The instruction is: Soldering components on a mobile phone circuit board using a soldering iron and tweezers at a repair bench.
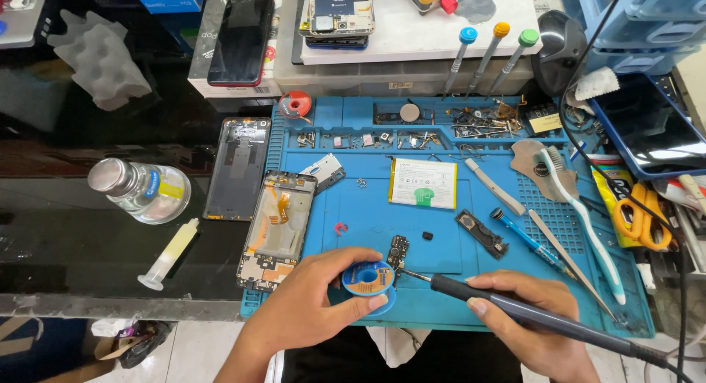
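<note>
Two hands are busy at the near edge of the blue work mat [441, 265] — the left hand [316, 298] has its fingers curled round a small blue spool of desoldering braid [368, 280], thumb on the near rim, and the right hand [526, 309] is clenched round the dark handle of a soldering iron [515, 309] whose cord trails off to the lower right. The iron's tip points left and meets a small dark circuit board [398, 252] lying flat on the mat, just beside the spool and touching or nearly touching it; I cannot tell whether braid lies between tip and board. To my eye the work wants a light touch: keep the tip flat on the spot, let heat do it rather than pressure, and hold the spool still so the little board does not skate across the mat. Fingers near the hot tip look like the main hazard. Further back on the mat lie a white phone battery [422, 183], a blue-handled tool [526, 239], tweezers [570, 261] and a white toothbrush [581, 214]. Left of the mat, an opened phone frame [278, 228] with an orange flex cable rests partly on its edge, with a syringe [170, 254] and a small clear bottle [140, 190] on the dark table beyond.
</note>
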